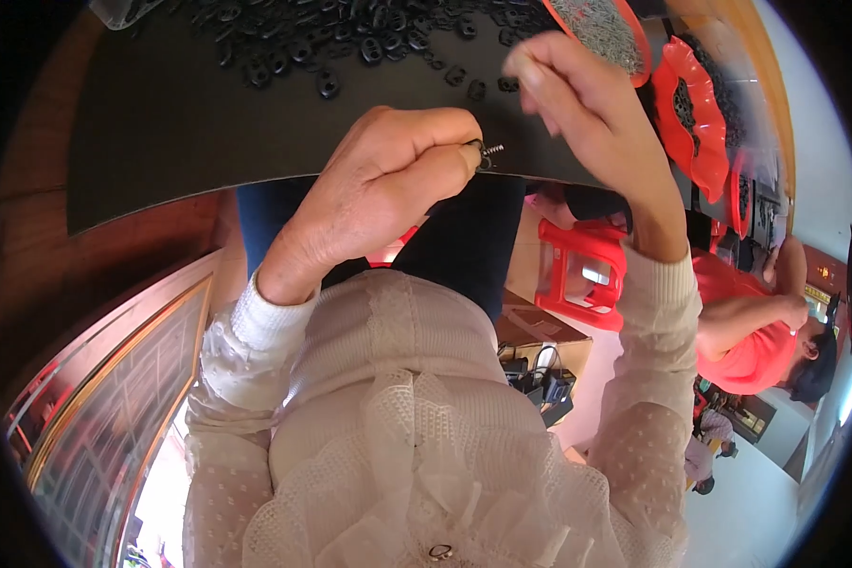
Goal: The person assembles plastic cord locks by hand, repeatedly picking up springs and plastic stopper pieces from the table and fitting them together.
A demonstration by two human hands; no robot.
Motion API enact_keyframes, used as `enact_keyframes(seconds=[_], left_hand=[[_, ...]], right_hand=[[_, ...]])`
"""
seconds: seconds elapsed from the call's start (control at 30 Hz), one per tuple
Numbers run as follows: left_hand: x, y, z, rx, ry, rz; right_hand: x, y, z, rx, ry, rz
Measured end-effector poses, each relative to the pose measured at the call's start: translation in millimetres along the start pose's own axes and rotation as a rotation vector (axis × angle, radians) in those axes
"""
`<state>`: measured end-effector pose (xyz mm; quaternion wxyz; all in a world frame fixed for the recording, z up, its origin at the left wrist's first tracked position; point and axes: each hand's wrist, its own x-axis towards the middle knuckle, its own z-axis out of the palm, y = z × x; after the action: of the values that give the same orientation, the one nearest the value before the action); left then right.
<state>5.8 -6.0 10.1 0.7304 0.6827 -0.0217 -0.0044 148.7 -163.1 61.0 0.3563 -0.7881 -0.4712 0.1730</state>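
Note:
Just above the near edge of the dark table, my left hand (388, 175) is closed, thumb and forefinger pinching a small black plastic piece, apparently a cord lock part (478, 151). A thin metal spring (493, 149) sticks out of it to the right. My right hand (582, 104) is raised to the right, apart from the left, its fingers curled together. Whatever is between those fingertips is hidden. Beyond both hands lies a loose pile of black cord lock parts (369, 43), oval with holes. Closest to my right hand is a red-rimmed tray (646, 52) of small metal springs (596, 33).
A wavy red dish (705, 142) with small black parts stands at the right, another red container (740, 204) nearby. Below the table are a red plastic stool (582, 275) and a cardboard box (540, 327). A co-worker in a red top (753, 341) sits at the right.

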Motion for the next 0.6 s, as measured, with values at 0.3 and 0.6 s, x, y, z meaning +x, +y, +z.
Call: enact_keyframes(seconds=[0.3, 0.6], left_hand=[[0, -6, 0, 0.022, 0.048, 0.041], [2, -8, -4, 0.115, 0.031, 0.139]], right_hand=[[61, 15, 6, -0.454, -0.011, -0.179], [46, 19, -4, -0.439, -0.037, -0.269]])
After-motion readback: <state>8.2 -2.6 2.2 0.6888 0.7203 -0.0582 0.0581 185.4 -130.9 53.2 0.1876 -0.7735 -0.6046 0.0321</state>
